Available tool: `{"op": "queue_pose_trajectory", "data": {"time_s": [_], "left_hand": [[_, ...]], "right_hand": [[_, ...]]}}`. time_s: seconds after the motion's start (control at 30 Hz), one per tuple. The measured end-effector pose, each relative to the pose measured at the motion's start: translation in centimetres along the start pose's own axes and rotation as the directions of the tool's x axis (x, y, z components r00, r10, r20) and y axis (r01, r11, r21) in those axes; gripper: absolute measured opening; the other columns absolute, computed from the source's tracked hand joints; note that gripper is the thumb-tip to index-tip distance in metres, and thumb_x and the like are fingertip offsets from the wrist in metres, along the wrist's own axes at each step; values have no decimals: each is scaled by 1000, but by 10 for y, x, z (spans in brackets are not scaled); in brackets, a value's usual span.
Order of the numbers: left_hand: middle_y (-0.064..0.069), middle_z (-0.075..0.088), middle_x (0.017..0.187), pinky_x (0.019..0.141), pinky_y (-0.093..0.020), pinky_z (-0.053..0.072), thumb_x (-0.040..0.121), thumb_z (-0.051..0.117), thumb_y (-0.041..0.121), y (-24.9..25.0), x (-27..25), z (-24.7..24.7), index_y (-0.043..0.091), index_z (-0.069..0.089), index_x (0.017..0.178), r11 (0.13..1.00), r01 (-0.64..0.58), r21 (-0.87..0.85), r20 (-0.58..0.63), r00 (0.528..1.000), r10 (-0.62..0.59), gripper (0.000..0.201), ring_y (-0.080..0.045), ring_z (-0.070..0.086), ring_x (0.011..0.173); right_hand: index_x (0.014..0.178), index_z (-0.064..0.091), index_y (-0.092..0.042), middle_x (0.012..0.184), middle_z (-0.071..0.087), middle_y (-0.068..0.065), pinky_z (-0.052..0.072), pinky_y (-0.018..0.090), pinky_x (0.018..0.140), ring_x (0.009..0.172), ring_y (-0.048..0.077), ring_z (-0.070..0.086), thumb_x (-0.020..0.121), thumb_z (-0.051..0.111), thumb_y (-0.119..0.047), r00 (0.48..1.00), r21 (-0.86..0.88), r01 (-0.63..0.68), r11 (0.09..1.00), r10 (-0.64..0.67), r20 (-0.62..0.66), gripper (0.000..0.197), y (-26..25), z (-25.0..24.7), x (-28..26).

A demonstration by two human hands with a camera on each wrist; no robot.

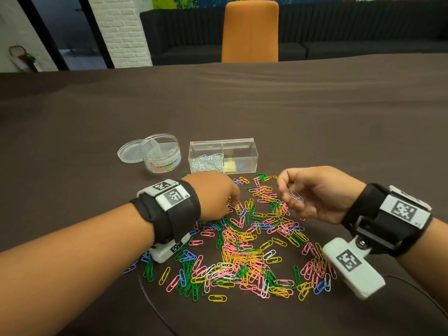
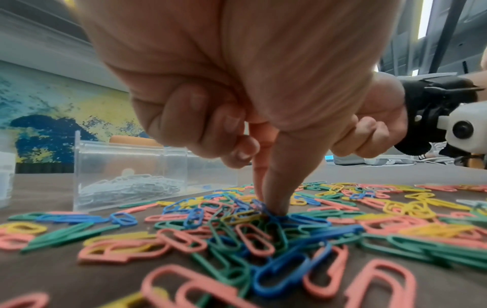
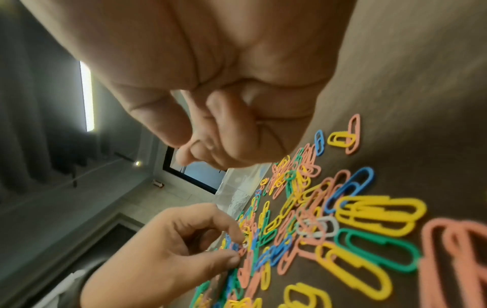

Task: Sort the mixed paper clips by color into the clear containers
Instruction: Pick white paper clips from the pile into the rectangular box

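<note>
The desk (image 1: 315,105) is stretching wide and dark under a brown cloth, with bare room lying beyond the containers up to its far edge, where an orange chair (image 1: 250,32) is standing. The mixed paper clips (image 1: 247,251) are lying in a loose spread in front of the person — pink, yellow, green, blue and a few white — reaching from just before the containers down towards the near edge, with open cloth on both sides.

Behind the spread, the rectangular clear box (image 1: 223,155) is sitting with its left compartment holding a heap of white clips (image 1: 208,163); its right compartment is holding a small yellowish thing and a blue clip. Just left of it the round clear jar (image 1: 161,156) is standing open, its lid (image 1: 129,151) lying beside it and touching it.

The left hand (image 1: 213,195) is reaching down into the far-left part of the spread, forefinger and thumb tips (image 2: 279,206) pressing together among the clips; its grip is closing on a pale clip, while the other fingers are curling in.

The right hand (image 1: 317,192) is hovering above the spread's far-right part, palm turned leftwards, its curled fingers holding a small bunch of white clips (image 1: 295,195) clear of the desk.
</note>
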State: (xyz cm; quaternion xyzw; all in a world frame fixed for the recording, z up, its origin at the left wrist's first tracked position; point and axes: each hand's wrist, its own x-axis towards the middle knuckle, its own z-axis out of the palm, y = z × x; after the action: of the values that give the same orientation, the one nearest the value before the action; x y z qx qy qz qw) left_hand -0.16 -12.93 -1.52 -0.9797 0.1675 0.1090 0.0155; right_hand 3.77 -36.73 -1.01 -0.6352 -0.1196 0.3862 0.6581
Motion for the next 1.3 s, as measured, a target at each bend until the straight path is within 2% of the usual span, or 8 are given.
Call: {"op": "queue_pose_trajectory", "data": {"time_s": [0.4,0.53,0.7,0.83,1.0,1.07,1.2,1.3], "left_hand": [[8,56,76,63,-26,41,85,62,25,-14,-6,-3,27,58,93,991,69,-115,-46,996,-75,10,-13,53,72],[9,57,84,71,-27,46,87,65,37,-7,-3,-1,35,62,105,994,40,-100,-15,999,-42,19,-15,55,81],[9,59,88,70,-27,44,88,67,42,-2,5,4,29,66,91,998,35,-46,17,999,-35,13,-15,56,83],[13,54,72,63,-25,41,89,64,34,-5,0,1,28,67,85,990,16,-138,-45,999,-23,8,-10,54,72],[-4,48,62,48,-26,37,90,47,2,-14,-5,-9,13,50,68,940,-5,-341,-116,993,-37,25,-19,42,50],[-1,37,56,43,-19,21,90,38,13,-15,-13,-9,18,39,64,905,44,-424,-85,992,-88,26,-14,24,42],[-3,45,50,43,-20,29,101,50,40,-18,-23,6,13,47,69,668,174,-724,124,985,-122,42,-17,32,39],[-12,62,69,54,-25,40,99,52,41,-15,-29,10,10,63,89,737,140,-661,154,987,-49,34,-18,47,54]], "right_hand": [[83,61,-11,57,46,-2,30,18,40,44,8,36,73,57,-16,998,-547,1,837,-37,-56,11,15,7,-3],[83,66,-18,59,56,-11,42,20,59,54,3,48,85,65,-9,998,-800,31,599,-57,-5,9,13,13,-5],[86,69,-27,60,55,-18,40,13,56,57,0,50,87,66,-29,996,-975,82,207,2,84,4,10,35,-14],[89,68,-25,81,64,-9,50,27,70,72,6,56,87,68,-37,992,-994,95,50,79,99,13,15,50,-13],[91,65,-23,86,62,-6,49,28,72,76,12,54,91,57,-22,983,-988,154,0,98,153,9,18,58,-13],[90,64,-21,86,62,-4,48,27,71,76,14,54,91,52,-21,982,-986,164,-10,96,163,12,20,58,-15],[91,62,-21,80,59,-5,48,27,68,71,12,53,90,53,-24,988,-991,132,8,79,132,10,21,55,-15],[95,63,-25,75,54,-10,41,20,60,65,4,49,89,61,-27,991,-993,108,43,70,110,7,17,52,-13]]}}
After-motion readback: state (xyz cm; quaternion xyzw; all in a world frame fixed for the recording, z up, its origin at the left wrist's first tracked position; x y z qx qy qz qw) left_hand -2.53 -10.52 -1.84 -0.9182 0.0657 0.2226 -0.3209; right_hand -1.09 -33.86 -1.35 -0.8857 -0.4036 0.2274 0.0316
